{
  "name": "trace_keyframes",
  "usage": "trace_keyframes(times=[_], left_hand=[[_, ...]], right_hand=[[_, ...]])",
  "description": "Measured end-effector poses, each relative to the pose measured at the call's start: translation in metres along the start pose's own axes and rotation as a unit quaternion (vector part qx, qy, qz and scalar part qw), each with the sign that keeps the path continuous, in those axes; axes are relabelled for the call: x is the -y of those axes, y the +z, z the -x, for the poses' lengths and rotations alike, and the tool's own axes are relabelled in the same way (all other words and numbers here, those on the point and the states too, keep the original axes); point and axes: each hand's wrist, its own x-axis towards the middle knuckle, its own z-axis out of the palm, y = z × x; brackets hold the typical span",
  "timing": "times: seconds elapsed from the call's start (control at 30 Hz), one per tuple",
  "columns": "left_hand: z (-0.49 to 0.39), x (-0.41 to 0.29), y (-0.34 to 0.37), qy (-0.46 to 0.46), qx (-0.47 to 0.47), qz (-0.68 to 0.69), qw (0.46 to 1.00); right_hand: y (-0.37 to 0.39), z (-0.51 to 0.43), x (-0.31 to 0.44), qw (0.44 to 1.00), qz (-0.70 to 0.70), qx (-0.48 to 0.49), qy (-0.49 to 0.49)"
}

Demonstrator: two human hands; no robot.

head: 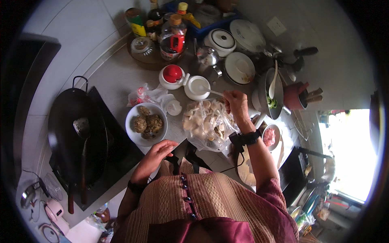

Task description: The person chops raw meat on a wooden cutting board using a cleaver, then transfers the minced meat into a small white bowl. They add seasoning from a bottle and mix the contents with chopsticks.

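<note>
My right hand (236, 104) grips the handle of a white spoon (214, 92), whose bowl end lies inside a small uncovered white jar (197, 88). Beneath that hand sits a clear plastic bag of mushrooms (209, 124). My left hand (161, 150) holds nothing; its fingers are extended just below a white bowl (130, 129) with several brown, lumpy balls (154, 123) in it. Beside the open jar is a second white jar (165, 82) with a red lid (172, 73). A round white lid (173, 107) lies between the bowl and the mushroom bag.
At left, a black wok (65, 145) with a metal spatula (81, 127) rests on the stove. Bottles (173, 36) and white lidded pots (220, 42) crowd the back. To the right are a pan (263, 91), a bowl of minced meat (269, 136) and a wooden board (244, 168).
</note>
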Motion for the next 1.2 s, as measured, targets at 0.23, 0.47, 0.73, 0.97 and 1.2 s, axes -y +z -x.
trace_keyframes(times=[0.23, 0.47, 0.73, 0.97, 1.2], left_hand=[[0.014, 0.002, -0.012, 0.006, -0.022, 0.017, 1.000], [0.027, 0.004, -0.019, 0.006, -0.047, 0.037, 0.998], [0.048, 0.018, -0.040, 0.042, -0.069, 0.046, 0.996], [0.045, 0.021, -0.056, 0.064, -0.064, 0.028, 0.996], [0.027, -0.013, -0.038, 0.080, 0.007, 0.002, 0.997]], right_hand=[[0.041, -0.027, 0.040, 0.916, 0.334, -0.038, -0.221], [0.115, -0.104, 0.106, 0.983, 0.043, 0.123, -0.127], [0.159, -0.154, 0.117, 0.973, -0.127, 0.184, -0.064], [0.110, -0.082, 0.171, 0.963, -0.108, 0.165, -0.184], [-0.039, 0.115, 0.211, 0.955, -0.076, -0.023, -0.287]])
